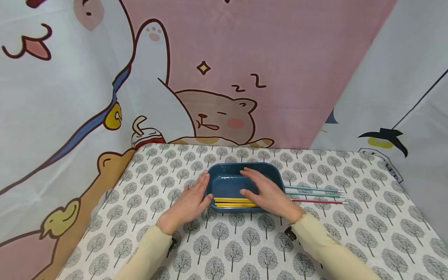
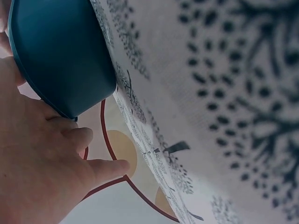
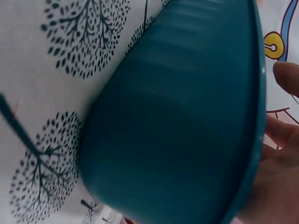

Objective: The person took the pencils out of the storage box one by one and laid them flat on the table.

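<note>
A dark blue rectangular dish (image 1: pixel 227 186) stands on the cloth. Several slim yellow sticks (image 1: pixel 232 201) lie along its near side; their right ends disappear behind my right hand (image 1: pixel 271 196). That hand reaches over the dish's right part, with fingers extended and thumb spread apart above the sticks. At the left rim is my left hand (image 1: pixel 190 200), its fingers fairly straight against the edge and its thumb by the near left corner. The left wrist view shows the dish's outer wall (image 2: pixel 65 56) beside the fingers. In the right wrist view, the dish (image 3: pixel 173 116) hides part of the hand.
To the dish's right lie teal sticks (image 1: pixel 313 188) and a red stick (image 1: pixel 318 201), all with pale tips. A tree-print cloth (image 1: pixel 147 194) covers the table. Behind it hangs a cartoon-print curtain (image 1: pixel 287 77), which also rises along both sides.
</note>
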Demonstrator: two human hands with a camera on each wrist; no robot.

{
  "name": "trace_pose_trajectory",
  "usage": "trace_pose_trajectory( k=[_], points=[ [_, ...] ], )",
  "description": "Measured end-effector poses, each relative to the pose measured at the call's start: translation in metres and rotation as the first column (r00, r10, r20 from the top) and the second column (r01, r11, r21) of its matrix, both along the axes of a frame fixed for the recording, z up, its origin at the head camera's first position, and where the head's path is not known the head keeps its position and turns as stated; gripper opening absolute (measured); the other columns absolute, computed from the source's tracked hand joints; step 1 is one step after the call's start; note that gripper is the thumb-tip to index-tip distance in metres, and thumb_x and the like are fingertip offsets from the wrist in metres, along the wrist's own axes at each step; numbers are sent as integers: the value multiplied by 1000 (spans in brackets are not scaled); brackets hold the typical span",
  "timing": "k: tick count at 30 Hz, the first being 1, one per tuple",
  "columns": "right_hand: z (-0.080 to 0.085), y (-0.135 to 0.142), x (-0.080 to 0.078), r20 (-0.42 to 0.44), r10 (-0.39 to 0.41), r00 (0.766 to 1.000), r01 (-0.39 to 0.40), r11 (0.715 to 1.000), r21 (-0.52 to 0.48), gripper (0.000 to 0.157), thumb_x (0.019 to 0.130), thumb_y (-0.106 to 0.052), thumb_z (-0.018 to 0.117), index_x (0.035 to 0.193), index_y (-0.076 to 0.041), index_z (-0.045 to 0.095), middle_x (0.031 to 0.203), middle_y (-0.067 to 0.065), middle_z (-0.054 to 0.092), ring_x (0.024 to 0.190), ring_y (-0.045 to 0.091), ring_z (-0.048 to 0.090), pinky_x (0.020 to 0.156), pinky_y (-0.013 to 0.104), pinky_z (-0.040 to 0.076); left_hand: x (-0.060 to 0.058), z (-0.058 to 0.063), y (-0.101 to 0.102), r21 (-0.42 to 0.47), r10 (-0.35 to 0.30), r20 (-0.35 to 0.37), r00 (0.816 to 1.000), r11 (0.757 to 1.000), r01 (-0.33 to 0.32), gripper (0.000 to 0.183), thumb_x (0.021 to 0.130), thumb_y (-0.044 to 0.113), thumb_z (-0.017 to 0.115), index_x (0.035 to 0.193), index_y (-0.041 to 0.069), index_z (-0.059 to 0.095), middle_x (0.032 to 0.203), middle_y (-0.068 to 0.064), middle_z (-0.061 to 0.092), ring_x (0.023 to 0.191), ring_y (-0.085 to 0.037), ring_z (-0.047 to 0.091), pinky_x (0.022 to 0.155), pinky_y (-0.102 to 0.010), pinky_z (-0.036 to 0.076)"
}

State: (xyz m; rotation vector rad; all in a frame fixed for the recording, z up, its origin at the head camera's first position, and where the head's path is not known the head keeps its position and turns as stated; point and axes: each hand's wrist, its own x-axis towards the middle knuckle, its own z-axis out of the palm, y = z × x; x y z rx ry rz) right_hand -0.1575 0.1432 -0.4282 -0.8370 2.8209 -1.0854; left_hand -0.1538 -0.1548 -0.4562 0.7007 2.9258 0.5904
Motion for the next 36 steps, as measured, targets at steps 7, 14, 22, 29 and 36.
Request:
trace_pose_trajectory(
  k=[7, 14, 22, 29, 36],
  points=[
    [-3, -12, -9, 42, 11, 999, -12, 1000, 22, 63, 101, -35, 70, 156, -13, 48, 162, 11, 42, 144, 35, 45, 112, 61, 42, 0, 2, -1, -10, 4, 21, 1000, 1000, -4, 72, 112, 42, 39, 166, 6, 7, 172, -5, -1, 158, -28, 12, 120, -70, 18],
    [-9, -21, -16, 138, 18, 990, -25, 998, 49, 61, 99, -34, 72, 153, -15, 51, 153, 7, 52, 135, 28, 54, 108, 52, 49, 3, 1, -3, -1, 13, 37, 999, 1000, -13, 72, 112, 41, 39, 166, 6, 8, 173, -10, 3, 158, -28, 12, 120, -71, 18],
    [-14, -22, -22, 233, 75, 969, -83, 996, 25, 56, 100, -29, 72, 150, -12, 54, 146, 7, 60, 119, 24, 65, 96, 45, 56, 2, 0, -4, 10, 16, 29, 999, 1000, -16, 72, 112, 42, 38, 166, 8, 7, 173, -6, 1, 159, -28, 11, 121, -69, 18],
    [-15, -24, -27, 245, 55, 968, -82, 991, 101, 45, 95, -23, 78, 136, -10, 67, 126, 2, 71, 106, 16, 68, 91, 40, 58, 2, 2, -2, 13, 20, 24, 1000, 1000, -21, 71, 112, 41, 39, 166, 7, 8, 173, -7, 3, 158, -28, 13, 121, -68, 17],
    [-15, -26, -28, 288, 58, 956, -98, 987, 125, 39, 94, -18, 79, 130, -10, 71, 112, 0, 73, 98, 13, 68, 88, 37, 58, 1, 1, 0, 11, 10, 16, 1000, 1000, -11, 71, 112, 41, 39, 166, 6, 8, 173, -7, 3, 158, -28, 13, 121, -68, 18]
  ],
)
